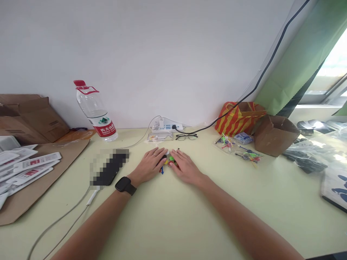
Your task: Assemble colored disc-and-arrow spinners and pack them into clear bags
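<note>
so, two hands cover a little heap of coloured pieces

the left hand [149, 166] and the right hand [187, 168] lie palm down, fingers stretched out and side by side rather than curled into a fist, thumbs angled inward. between and partly under them, at the middle of the table [173, 220], sit the small coloured pieces [171, 158] (green, red, yellow, blue, white and black show). the hands hide much of the heap, so i cannot tell how firmly the fingertips press on it. the left hand wears a ring, and a black watch [123, 184] circles that wrist.

just beyond the fingers are a clear case [160, 137], folded glasses [187, 137] and a white power strip [168, 126] against the wall. a thick black cable [255, 86] runs from the strip up to the right, passing in front of a red-and-yellow striped bag [232, 121]. near that bag are clear packets [248, 154] of bright bits and an open brown box [276, 136].

to the left, a phone [115, 168] (partly blurred out) lies by the watch, and a large bottle [101, 121] stands behind it, its red label reading 农夫山, with the next character turning away. farther left, white packages [35, 162] with red labels, too small to read, rest on a cardboard sheet [40, 184].
</note>
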Demonstrator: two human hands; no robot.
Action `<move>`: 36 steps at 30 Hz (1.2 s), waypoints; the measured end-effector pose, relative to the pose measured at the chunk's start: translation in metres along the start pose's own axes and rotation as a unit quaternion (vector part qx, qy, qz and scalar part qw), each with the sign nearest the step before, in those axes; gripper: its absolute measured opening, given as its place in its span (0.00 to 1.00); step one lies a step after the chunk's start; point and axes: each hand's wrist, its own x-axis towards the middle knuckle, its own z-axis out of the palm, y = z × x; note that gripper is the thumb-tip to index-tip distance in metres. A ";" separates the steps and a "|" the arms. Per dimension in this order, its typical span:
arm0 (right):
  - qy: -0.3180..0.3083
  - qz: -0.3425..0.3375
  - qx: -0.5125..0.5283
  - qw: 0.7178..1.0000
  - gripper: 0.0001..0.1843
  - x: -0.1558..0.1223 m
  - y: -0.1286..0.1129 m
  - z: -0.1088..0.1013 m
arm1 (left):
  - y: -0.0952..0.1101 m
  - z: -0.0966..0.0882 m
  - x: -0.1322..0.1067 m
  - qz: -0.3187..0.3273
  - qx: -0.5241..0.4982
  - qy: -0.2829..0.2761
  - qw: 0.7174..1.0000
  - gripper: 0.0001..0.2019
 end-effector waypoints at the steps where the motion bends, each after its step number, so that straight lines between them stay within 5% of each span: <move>1: -0.005 -0.002 0.003 1.000 0.35 0.000 0.000 0.000 | 0.001 0.001 0.000 -0.007 0.002 0.002 1.000 0.27; 6: -0.005 -0.018 0.014 1.000 0.37 -0.001 0.002 0.002 | 0.007 0.002 -0.002 -0.008 -0.003 -0.003 1.000 0.29; 13: 0.013 0.080 -0.029 0.996 0.43 -0.004 0.007 0.006 | -0.011 -0.007 -0.011 -0.046 0.000 0.064 0.997 0.29; 21: -0.012 0.078 -0.012 0.997 0.47 0.000 -0.001 0.002 | -0.023 -0.004 -0.014 -0.053 -0.015 0.024 0.998 0.31; 26: 0.056 0.193 -0.096 0.975 0.39 0.001 0.058 -0.045 | -0.014 -0.012 -0.014 -0.065 -0.025 0.033 0.997 0.30; 31: 0.184 0.392 -0.201 0.879 0.31 -0.028 0.145 -0.093 | -0.008 -0.009 -0.014 -0.050 -0.009 0.014 0.999 0.32; 36: 0.185 0.390 -0.222 0.874 0.26 -0.039 0.166 -0.094 | -0.004 -0.009 -0.014 -0.048 0.026 0.015 0.998 0.31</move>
